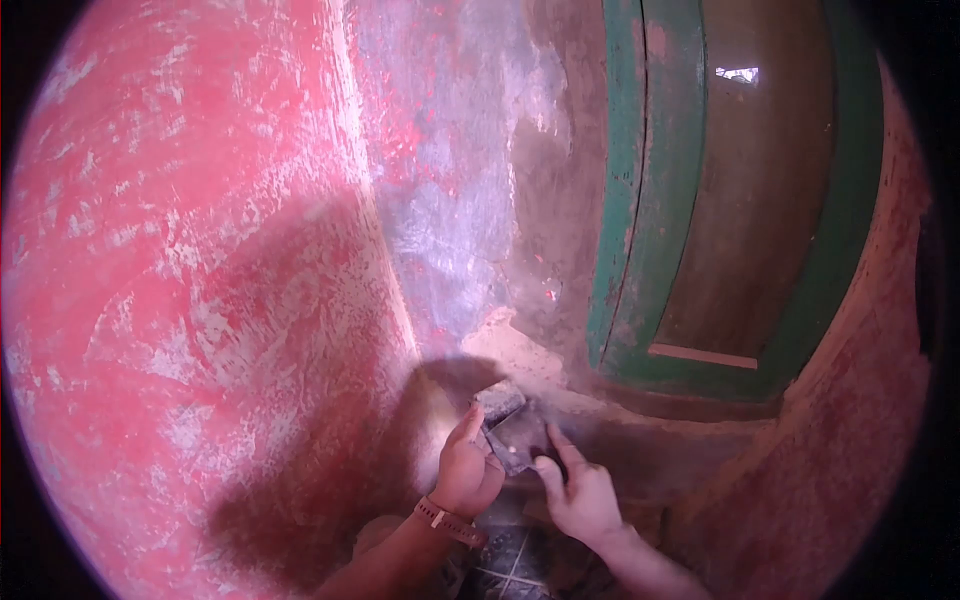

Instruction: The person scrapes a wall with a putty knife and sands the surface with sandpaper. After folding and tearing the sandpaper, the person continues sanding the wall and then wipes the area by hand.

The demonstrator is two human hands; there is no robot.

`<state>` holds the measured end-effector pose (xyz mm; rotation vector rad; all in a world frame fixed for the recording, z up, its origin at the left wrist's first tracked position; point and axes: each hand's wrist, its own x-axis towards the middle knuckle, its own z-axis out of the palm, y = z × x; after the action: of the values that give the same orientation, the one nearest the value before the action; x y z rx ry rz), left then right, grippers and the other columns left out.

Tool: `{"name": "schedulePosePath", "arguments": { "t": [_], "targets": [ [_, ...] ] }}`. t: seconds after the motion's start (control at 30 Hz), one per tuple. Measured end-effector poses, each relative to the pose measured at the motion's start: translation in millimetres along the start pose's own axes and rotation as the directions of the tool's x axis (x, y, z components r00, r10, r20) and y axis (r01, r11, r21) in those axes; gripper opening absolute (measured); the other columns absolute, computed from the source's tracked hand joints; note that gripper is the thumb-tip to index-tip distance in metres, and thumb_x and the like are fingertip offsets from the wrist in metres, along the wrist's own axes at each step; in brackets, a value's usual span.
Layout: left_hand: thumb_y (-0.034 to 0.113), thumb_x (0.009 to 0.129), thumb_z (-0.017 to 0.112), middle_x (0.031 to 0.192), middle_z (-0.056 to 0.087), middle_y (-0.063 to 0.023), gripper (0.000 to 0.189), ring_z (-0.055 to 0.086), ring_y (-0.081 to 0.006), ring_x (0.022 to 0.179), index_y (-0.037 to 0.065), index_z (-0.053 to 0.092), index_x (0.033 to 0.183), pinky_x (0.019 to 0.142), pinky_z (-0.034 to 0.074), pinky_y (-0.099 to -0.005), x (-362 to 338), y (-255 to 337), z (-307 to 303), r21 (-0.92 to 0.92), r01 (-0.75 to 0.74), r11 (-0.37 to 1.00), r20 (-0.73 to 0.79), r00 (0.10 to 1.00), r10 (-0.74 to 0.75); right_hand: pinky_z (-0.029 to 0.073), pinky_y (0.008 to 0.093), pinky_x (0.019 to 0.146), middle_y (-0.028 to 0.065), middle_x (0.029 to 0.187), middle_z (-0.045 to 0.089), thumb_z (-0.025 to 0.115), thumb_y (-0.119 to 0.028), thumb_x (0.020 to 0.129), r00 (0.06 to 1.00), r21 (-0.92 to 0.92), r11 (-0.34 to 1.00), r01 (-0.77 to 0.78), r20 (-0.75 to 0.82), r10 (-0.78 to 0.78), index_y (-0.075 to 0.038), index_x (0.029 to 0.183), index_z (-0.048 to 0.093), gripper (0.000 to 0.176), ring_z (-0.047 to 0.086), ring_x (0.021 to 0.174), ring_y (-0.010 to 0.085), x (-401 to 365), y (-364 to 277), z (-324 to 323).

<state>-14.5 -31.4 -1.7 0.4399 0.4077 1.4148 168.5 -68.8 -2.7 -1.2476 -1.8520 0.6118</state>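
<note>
A fisheye view from the head is looking down into the corner of a room. A red wall (190,260), its paint worn and streaked with white, is filling the left half of the scene. A narrow strip of grey, patchy plaster (450,180) is running down the middle at the far side. To the right, a green door frame (640,200) is enclosing a brown panel.

Low in the centre, near the viewer, two bare hands are meeting at the foot of the wall. The left hand (468,472), wearing a brown wrist strap (446,518), is closed around the left edge of a dark flat piece (518,438), with the thumb pointing up toward the wall. The piece is small and blurred here; it is possibly a scraper blade. It is sitting tilted between the two hands, just in front of the dusty ledge below the door frame. Its far end is touching a small grey block (498,399).

The right hand (582,497) is reaching in from the right, its index finger stretched out along the right edge of the piece. Whether this hand is truly gripping the piece or only resting on it cannot be told from here.

Between the forearms, a dark floor tile (512,565) is showing at the near edge
</note>
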Motion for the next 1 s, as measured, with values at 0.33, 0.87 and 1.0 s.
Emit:
{"name": "schedulePosePath", "arguments": {
  "t": [0.33,0.87,1.0],
  "targets": [
    [0.033,0.117,0.041,0.145,0.062,-0.0139,0.046,0.061,-0.0292,0.134,0.003,0.05,0.15,0.119,0.045,-0.0487,-5.1,-0.5,7.7,0.075,0.0,0.997,0.019,1.0,-0.002,0.059,0.0374,0.097,0.0258,0.128,0.073,0.078,-0.027,0.1,0.995,0.159,0.983,0.088,-0.053,-0.08,-0.001,0.148,0.059,0.058,0.077,0.112,0.0319,6.6,-0.3,-6.5],
    [0.008,0.111,0.055,0.128,0.071,-0.0118,0.032,0.071,-0.0201,0.113,-0.002,0.06,0.14,0.102,0.059,-0.0371,-9.6,-11.0,12.2,0.424,-0.096,0.9,0.043,0.995,0.086,0.053,0.0271,0.063,0.0075,0.092,0.069,0.06,-0.021,0.111,0.987,0.278,0.96,-0.008,-0.153,0.053,0.003,0.114,0.061,0.025,0.064,0.071,0.0098,-2.3,3.7,-15.0],
    [0.008,0.111,0.054,0.129,0.071,-0.0116,0.032,0.071,-0.0192,0.114,-0.002,0.06,0.141,0.102,0.058,-0.0363,-5.7,-14.3,4.4,0.452,-0.106,0.886,0.039,0.994,0.099,0.054,0.0284,0.067,0.0089,0.097,0.069,0.061,-0.015,0.109,0.967,0.299,0.952,0.067,-0.255,0.012,0.003,0.124,0.053,0.025,0.063,0.076,0.0101,1.7,-5.4,-13.8]
  ]
}}
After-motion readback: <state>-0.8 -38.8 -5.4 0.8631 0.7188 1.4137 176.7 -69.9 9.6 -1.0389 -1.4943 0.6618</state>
